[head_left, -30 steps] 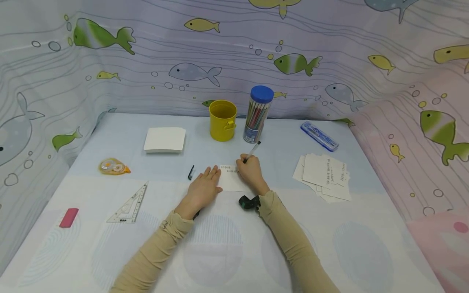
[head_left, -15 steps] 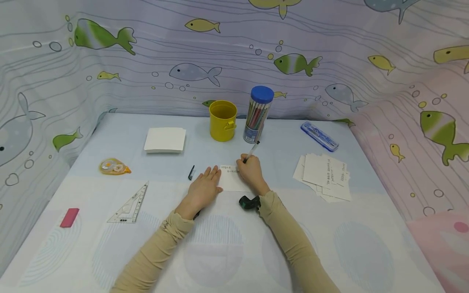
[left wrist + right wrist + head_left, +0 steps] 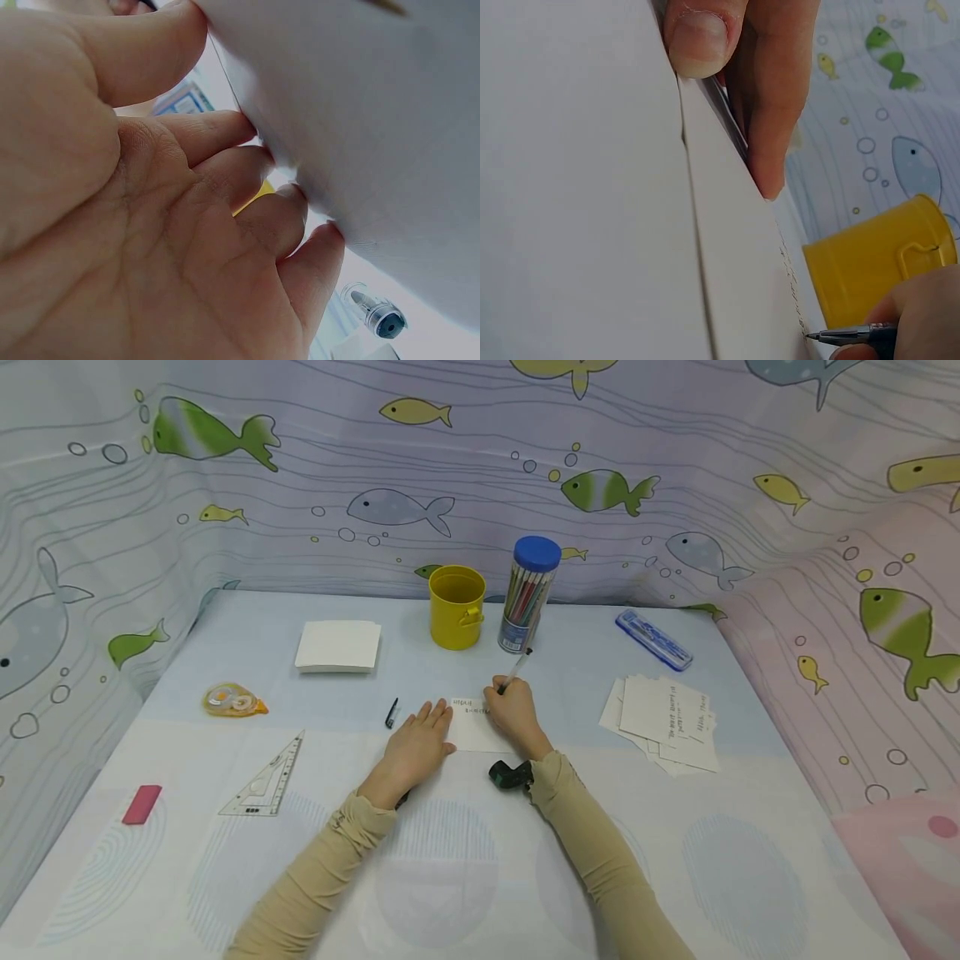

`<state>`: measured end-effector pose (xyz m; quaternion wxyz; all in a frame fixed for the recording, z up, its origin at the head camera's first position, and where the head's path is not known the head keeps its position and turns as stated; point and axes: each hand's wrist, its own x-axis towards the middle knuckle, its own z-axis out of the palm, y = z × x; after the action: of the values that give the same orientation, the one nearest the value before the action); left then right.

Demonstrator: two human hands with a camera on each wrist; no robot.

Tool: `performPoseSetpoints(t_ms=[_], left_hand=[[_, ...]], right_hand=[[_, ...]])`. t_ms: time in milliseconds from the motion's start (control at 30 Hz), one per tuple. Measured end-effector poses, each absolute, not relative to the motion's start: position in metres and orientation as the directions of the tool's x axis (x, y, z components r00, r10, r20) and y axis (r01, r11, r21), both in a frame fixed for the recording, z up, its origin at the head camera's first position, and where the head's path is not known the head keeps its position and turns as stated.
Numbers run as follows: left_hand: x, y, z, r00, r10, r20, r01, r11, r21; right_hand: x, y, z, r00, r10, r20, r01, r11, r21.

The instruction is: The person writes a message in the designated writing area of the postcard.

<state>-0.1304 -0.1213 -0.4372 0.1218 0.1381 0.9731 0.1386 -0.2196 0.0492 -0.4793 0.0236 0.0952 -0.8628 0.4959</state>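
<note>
A small white card (image 3: 480,740) lies in the middle of the table with two short rows of handwriting. My right hand (image 3: 519,717) grips a clear pen (image 3: 515,667) and rests on the card's right part. In the right wrist view, the nib of the pen (image 3: 862,333) meets the end of a written row. My left hand (image 3: 417,750) lies flat at the card's left edge, fingers extended; the left wrist view shows its palm (image 3: 172,217) with fingertips down on the white surface. Left of that hand lies a black-and-clear pen cap (image 3: 392,713).
Behind stand a yellow bucket (image 3: 457,620), a blue-lidded pencil jar (image 3: 528,597) and a stack of blank cards (image 3: 338,647). Written cards (image 3: 660,720) and a blue case (image 3: 654,639) lie right. On the left are correction tape (image 3: 234,701), a set square (image 3: 266,783) and a red eraser (image 3: 142,805).
The pen's upper end has tipped slightly to the left within my right hand. Both hands keep their places on the card.
</note>
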Motion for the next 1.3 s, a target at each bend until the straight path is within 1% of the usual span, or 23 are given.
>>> performPoseSetpoints(t_ms=[167,633,867,933,1100,1300], left_hand=[[-0.1293,-0.1215,-0.4367,-0.932,0.304,-0.197,0.236,0.923,0.305],[-0.1295,-0.1214,-0.4351,-0.932,0.305,-0.195,0.237,0.921,0.309],[-0.1296,-0.1216,-0.4368,-0.933,0.307,-0.188,0.238,0.918,0.317],[-0.1295,-0.1217,-0.4369,-0.932,0.309,-0.188,0.241,0.919,0.313],[-0.1298,-0.1218,-0.4356,-0.932,0.308,-0.189,0.241,0.92,0.31],[-0.13,-0.1212,-0.4344,-0.932,0.305,-0.195,0.235,0.92,0.315]], right_hand=[[-0.2185,0.0494,-0.4798,-0.979,-0.146,0.145,-0.197,0.475,-0.857],[-0.221,0.0489,-0.4807,-0.979,-0.146,0.141,-0.196,0.497,-0.845],[-0.2184,0.0531,-0.4793,-0.985,-0.078,0.154,-0.172,0.325,-0.93],[-0.2172,0.0542,-0.4784,-0.983,-0.066,0.169,-0.181,0.316,-0.931],[-0.2173,0.0543,-0.4788,-0.985,-0.072,0.16,-0.175,0.334,-0.926],[-0.2187,0.054,-0.4797,-0.982,-0.115,0.151,-0.184,0.385,-0.904]])
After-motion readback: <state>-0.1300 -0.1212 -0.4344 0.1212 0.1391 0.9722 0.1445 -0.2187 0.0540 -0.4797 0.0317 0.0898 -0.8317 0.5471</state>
